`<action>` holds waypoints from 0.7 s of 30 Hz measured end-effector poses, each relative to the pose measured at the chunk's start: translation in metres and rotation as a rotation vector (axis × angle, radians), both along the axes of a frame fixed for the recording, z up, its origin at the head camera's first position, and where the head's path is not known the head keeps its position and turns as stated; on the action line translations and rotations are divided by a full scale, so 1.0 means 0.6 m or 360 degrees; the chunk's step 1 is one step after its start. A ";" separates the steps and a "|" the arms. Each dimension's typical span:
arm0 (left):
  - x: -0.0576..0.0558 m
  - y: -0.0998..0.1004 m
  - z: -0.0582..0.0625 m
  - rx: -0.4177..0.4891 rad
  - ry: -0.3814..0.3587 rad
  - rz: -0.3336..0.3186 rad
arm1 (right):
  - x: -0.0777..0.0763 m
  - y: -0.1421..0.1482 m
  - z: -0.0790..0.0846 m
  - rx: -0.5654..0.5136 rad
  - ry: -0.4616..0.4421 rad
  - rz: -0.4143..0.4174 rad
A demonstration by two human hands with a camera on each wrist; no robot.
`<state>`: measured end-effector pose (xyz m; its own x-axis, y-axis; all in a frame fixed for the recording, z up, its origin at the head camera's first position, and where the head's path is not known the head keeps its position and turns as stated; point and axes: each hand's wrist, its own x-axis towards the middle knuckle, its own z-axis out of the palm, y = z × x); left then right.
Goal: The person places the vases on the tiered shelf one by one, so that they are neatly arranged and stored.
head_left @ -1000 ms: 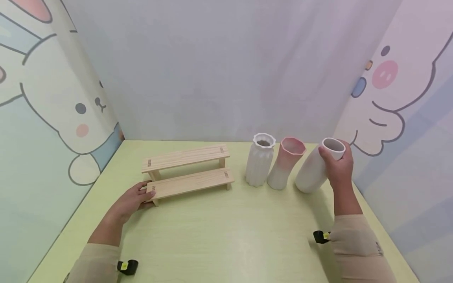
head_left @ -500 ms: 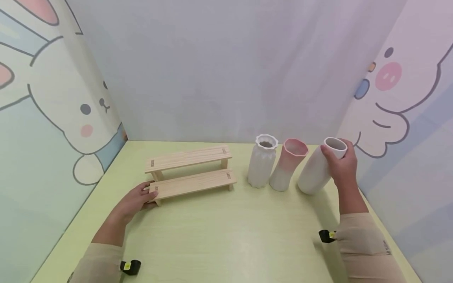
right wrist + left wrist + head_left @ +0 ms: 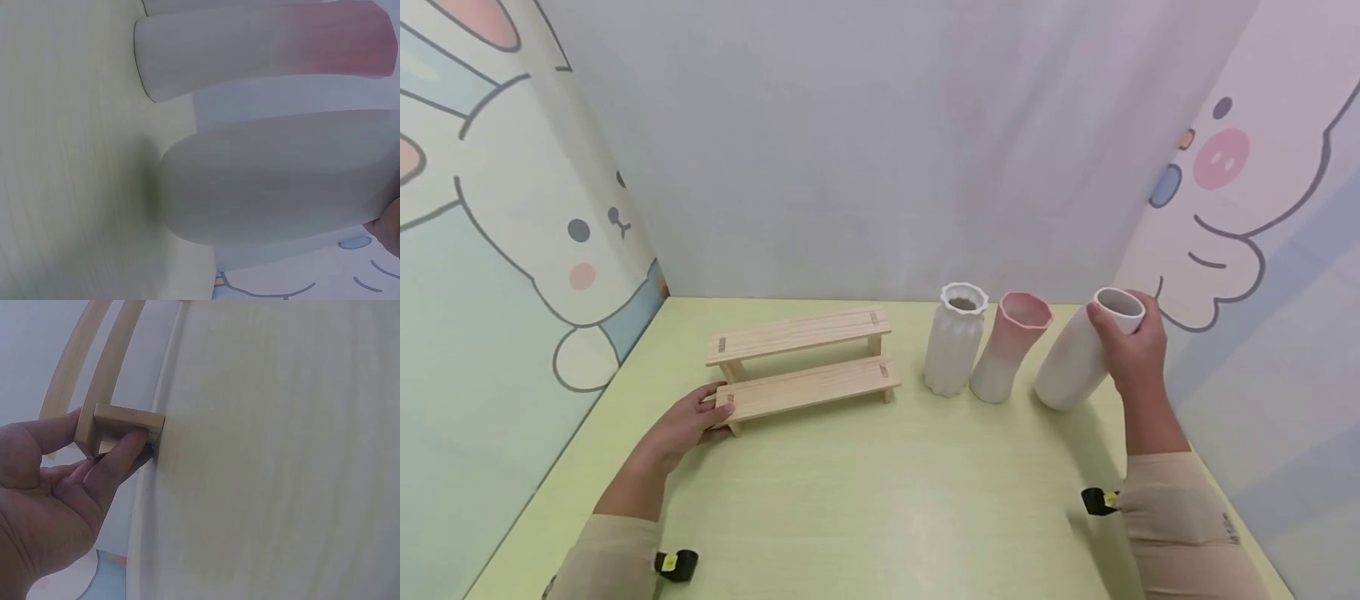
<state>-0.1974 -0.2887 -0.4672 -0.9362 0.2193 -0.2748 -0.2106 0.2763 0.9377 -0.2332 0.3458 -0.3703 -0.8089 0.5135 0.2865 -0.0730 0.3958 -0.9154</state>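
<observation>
My left hand (image 3: 685, 425) pinches the left end of the lower wooden step (image 3: 808, 389), thumb on top. In the left wrist view its fingers reach under the board against the short leg (image 3: 128, 417). Behind stands a second, taller wooden step (image 3: 797, 335). On the right, my right hand (image 3: 1137, 346) grips a smooth white vase (image 3: 1075, 358) near its mouth, thumb by the rim. Whether the vase's base touches the table I cannot tell. To its left stand a pink-and-white vase (image 3: 1009, 350) and a fluted white vase (image 3: 953, 350) with a scalloped rim.
Everything is on a pale yellow-green table (image 3: 880, 500). A plain light curtain (image 3: 880, 150) hangs behind it. Side panels with a cartoon rabbit (image 3: 527, 192) and a cartoon pig (image 3: 1247, 183) border the table left and right.
My right hand and the smooth white vase have shifted slightly right, widening the gap to the pink-and-white vase. The left hand keeps its hold on the lower step. The head view moved slightly.
</observation>
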 end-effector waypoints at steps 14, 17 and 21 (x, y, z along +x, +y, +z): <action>0.000 -0.001 0.002 0.0004 -0.0010 0.0004 | 0.029 -0.011 0.023 0.0090 0.0008 0.0034; 0.000 0.001 0.003 -0.0001 -0.0008 0.0006 | 0.036 -0.013 0.026 0.0103 0.0001 0.0056; 0.002 0.003 0.006 0.0014 -0.0003 0.0011 | 0.044 -0.017 0.027 0.0110 -0.0021 0.0084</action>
